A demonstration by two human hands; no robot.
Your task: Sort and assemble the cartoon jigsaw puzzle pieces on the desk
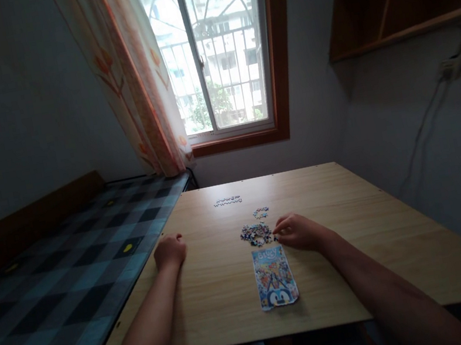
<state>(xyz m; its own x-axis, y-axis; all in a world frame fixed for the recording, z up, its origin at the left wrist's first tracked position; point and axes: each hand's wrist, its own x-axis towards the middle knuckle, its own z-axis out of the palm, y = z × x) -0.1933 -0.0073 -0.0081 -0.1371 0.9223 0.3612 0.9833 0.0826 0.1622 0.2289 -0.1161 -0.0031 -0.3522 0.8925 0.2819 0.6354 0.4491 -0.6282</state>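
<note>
A heap of small jigsaw puzzle pieces [250,234] lies in the middle of the wooden table. My right hand [298,232] is at the heap's right edge, with thumb and fingertips drawn together on a puzzle piece [276,239] that they partly hide. Away to the left, my left hand [170,250] rests closed near the table's left edge, and nothing shows in it. Just below the heap is a colourful picture sheet [275,277] with a penguin on it. A small cluster of pieces [261,213] sits beyond the heap.
Farther back on the table [219,311] are rows of puzzle pieces [227,201]. A bed with a checked cover [92,250] adjoins the left side. Behind the table are a window [226,48] and a curtain [138,81]; a wooden shelf [410,28] hangs at right.
</note>
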